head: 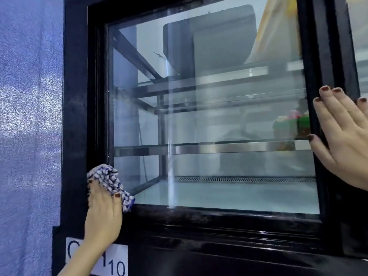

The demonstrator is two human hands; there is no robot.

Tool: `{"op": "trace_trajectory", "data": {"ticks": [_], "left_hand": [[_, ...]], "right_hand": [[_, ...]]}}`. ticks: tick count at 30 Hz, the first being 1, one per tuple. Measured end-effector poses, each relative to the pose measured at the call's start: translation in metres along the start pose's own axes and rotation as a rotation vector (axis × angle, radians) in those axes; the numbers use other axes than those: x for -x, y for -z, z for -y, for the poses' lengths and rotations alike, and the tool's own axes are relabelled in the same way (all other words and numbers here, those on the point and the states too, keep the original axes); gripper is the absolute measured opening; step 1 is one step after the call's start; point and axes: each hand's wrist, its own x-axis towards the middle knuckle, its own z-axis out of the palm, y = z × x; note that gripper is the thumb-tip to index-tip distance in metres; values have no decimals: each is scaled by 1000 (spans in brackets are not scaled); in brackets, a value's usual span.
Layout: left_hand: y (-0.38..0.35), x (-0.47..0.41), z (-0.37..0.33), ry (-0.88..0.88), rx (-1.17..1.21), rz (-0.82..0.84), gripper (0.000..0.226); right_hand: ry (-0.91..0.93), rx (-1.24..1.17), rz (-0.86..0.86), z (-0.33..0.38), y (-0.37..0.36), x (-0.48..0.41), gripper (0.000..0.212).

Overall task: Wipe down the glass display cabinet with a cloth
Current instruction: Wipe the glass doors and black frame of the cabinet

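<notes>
Head: left hand [103, 208] presses cloth [111, 181], right hand [346, 136] flat on cabinet [75, 96].

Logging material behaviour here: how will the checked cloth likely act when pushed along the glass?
The cloth looks floppy, bunched in folds under the left hand. Likely slides easily on the smooth glass.
</notes>
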Motion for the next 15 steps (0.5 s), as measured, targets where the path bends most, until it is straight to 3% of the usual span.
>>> {"op": "trace_trajectory", "data": {"ticks": [6, 10, 15], "left_hand": [[-4, 29, -5, -92, 134, 100, 62], [-2, 54, -28, -364, 161, 84, 66], [7, 65, -78, -818, 112, 185, 52]], "right_hand": [[33, -4, 7, -4, -3, 4, 67], [16, -38, -1, 2, 3, 6, 64], [28, -58, 13, 9, 21, 4, 63]]}}
